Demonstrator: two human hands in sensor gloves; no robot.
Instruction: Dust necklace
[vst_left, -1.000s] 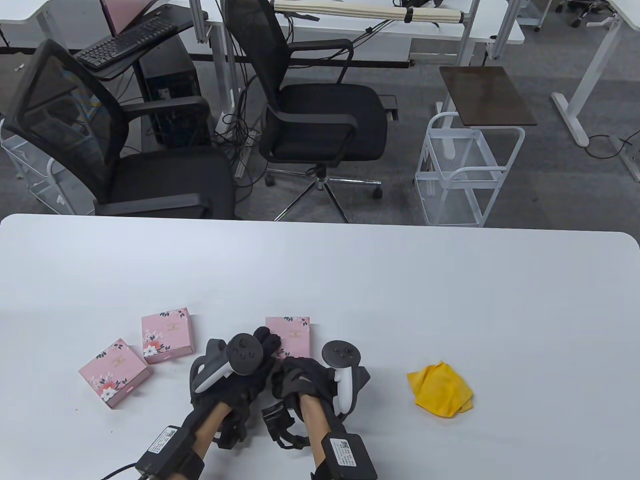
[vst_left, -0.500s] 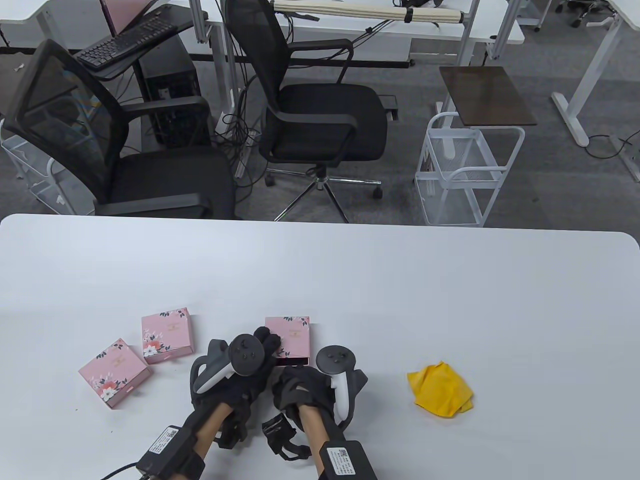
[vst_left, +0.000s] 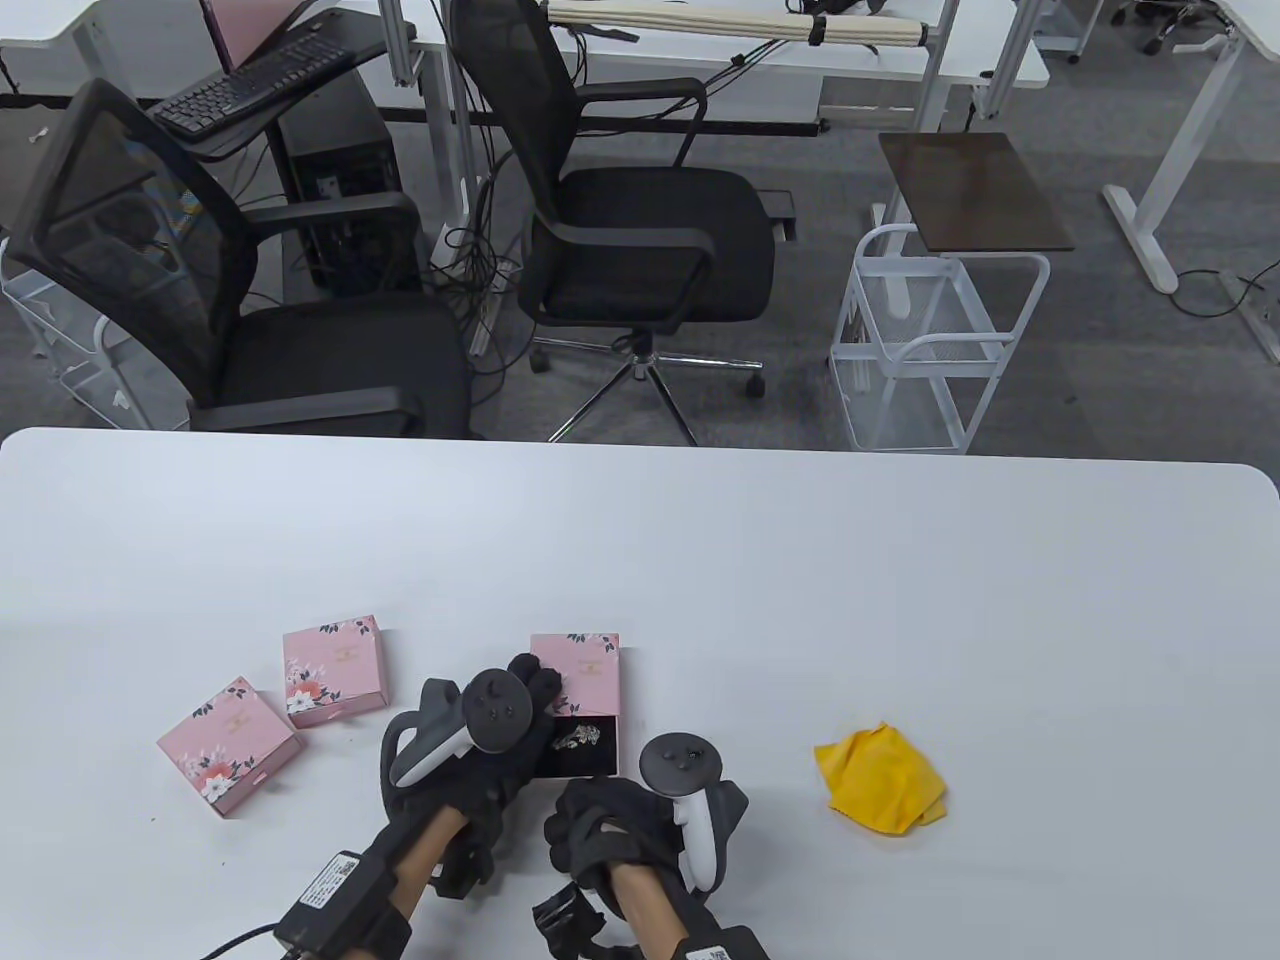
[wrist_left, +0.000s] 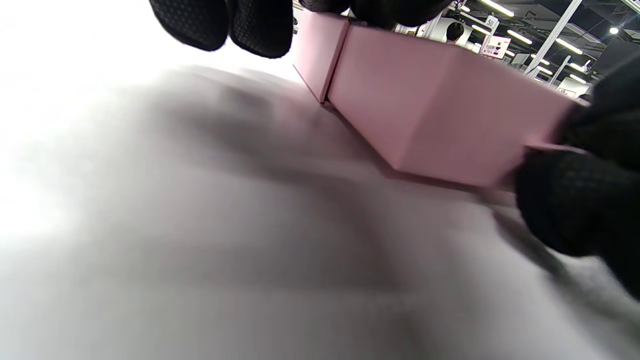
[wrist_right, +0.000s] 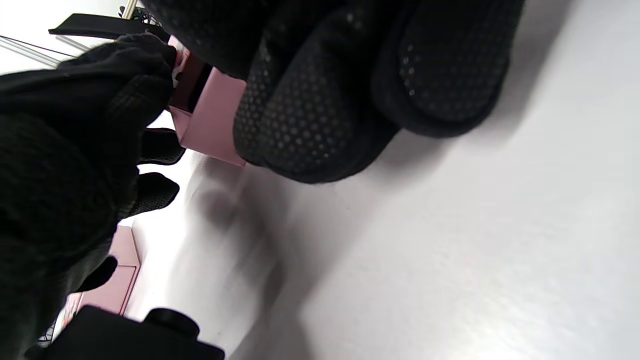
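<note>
A pink flowered box sleeve (vst_left: 577, 667) lies on the white table (vst_left: 800, 580). Its drawer (vst_left: 580, 745) is slid out toward me, with a black lining and a silver necklace (vst_left: 580, 739) inside. My left hand (vst_left: 533, 688) holds the sleeve from its left side. My right hand (vst_left: 585, 800) pinches the drawer's near end. The left wrist view shows the pink drawer side (wrist_left: 440, 110) with gloved fingertips (wrist_left: 565, 200) at its end. The right wrist view shows the drawer (wrist_right: 210, 120) behind my fingers (wrist_right: 310, 125).
Two more closed pink boxes (vst_left: 333, 668) (vst_left: 228, 745) lie to the left of my hands. A crumpled yellow cloth (vst_left: 880, 778) lies to the right. Office chairs and a white wire cart stand beyond the table's far edge.
My right hand has drawn back toward me, sliding the drawer out of the sleeve. The black lining and the necklace have come into view. My left hand has stayed on the sleeve.
</note>
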